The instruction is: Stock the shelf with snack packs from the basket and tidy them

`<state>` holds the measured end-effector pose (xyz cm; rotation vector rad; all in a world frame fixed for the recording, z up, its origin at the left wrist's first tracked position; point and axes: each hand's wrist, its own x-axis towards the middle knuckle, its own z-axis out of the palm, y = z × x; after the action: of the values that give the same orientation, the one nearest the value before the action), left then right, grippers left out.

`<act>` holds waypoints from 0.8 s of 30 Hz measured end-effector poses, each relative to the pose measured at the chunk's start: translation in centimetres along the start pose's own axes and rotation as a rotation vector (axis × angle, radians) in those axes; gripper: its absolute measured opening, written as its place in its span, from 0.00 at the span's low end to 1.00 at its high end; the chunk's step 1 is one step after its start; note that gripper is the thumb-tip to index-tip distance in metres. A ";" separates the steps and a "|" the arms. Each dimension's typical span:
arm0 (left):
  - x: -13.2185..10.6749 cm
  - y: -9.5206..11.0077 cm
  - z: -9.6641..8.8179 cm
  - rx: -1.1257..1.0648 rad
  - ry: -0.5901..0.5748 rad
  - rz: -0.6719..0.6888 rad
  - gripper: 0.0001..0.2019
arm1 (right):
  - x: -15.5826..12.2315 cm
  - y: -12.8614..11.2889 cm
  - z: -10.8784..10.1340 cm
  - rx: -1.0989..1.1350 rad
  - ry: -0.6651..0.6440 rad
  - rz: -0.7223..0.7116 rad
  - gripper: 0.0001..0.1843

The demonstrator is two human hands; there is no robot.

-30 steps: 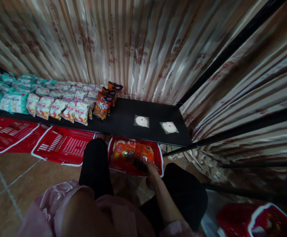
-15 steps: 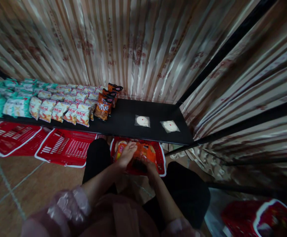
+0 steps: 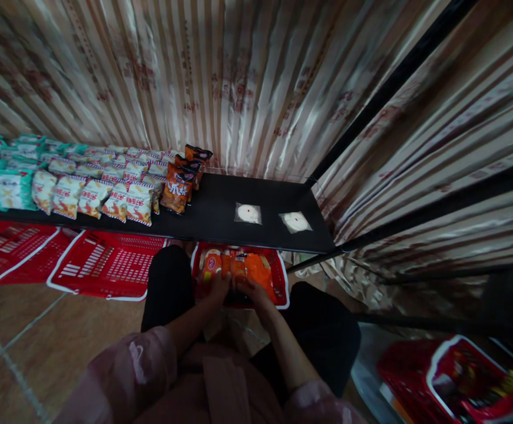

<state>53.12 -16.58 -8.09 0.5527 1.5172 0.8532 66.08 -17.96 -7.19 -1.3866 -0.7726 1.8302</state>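
Orange snack bags (image 3: 247,268) lie in a red basket (image 3: 284,288) on the floor (image 3: 39,330), right in front of me and between my two knees (image 3: 168,282). I see my left hand (image 3: 219,287) at the near side of the pile, with its fingers bent round the edge of one bag, so it is clamped on it. My right hand (image 3: 250,290) is just beside it and rests on top of the bags, touching them. It is dim down there, so I cannot tell if that hand is gripping or only lying flat. The two hands are close together, almost touching. My pink sleeve (image 3: 123,371) shows low in the view. Just past the basket is a black shelf (image 3: 221,194). On its right part lie two white round cakes (image 3: 248,213) in clear wrap, side by side and apart from each other. Near the middle of the shelf stand more orange packs (image 3: 176,189) in a short row. To their left are rows of white and red packs (image 3: 106,197), then green packs (image 3: 4,188) at the far left. Flat red baskets (image 3: 106,265) lie on the floor under the left part of the shelf. One more red basket with things in it (image 3: 459,377) sits at the bottom right. A shiny striped curtain (image 3: 238,88) hangs behind the shelf.
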 end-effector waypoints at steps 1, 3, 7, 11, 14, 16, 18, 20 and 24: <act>-0.1 -0.1 -0.2 -0.011 0.028 0.015 0.06 | 0.1 0.1 0.2 -0.006 0.016 0.005 0.23; -0.3 -0.1 -0.4 -0.041 0.073 0.043 0.05 | 0.0 0.0 0.6 0.002 0.041 0.017 0.22; -1.1 0.3 -0.8 -0.067 0.096 0.085 0.02 | -0.6 -0.4 1.3 0.062 0.015 -0.003 0.22; -2.3 0.5 -0.9 -0.070 0.076 0.092 0.04 | -1.1 -0.6 1.6 0.090 0.051 -0.022 0.20; -2.9 0.6 -1.0 -0.073 0.074 0.100 0.03 | -1.0 -0.2 1.8 0.125 0.100 -0.042 0.18; -3.2 0.7 -1.1 -0.093 0.065 0.100 0.07 | -0.9 0.0 2.0 0.141 0.157 -0.045 0.18; -3.5 0.9 -1.3 -0.141 0.027 0.087 0.11 | -1.0 0.0 2.1 0.145 0.196 -0.042 0.19; -3.7 1.3 -1.4 -0.218 -0.041 0.062 0.13 | -1.2 -0.3 2.2 0.142 0.201 -0.036 0.19; -4.0 2.1 -1.6 -0.388 -0.161 0.028 0.13 | -2.1 -1.2 2.2 0.087 0.144 -0.021 0.20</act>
<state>51.77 -18.64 -3.97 0.3472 1.1609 1.0677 64.54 -19.04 -4.55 -1.4307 -0.6242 1.7060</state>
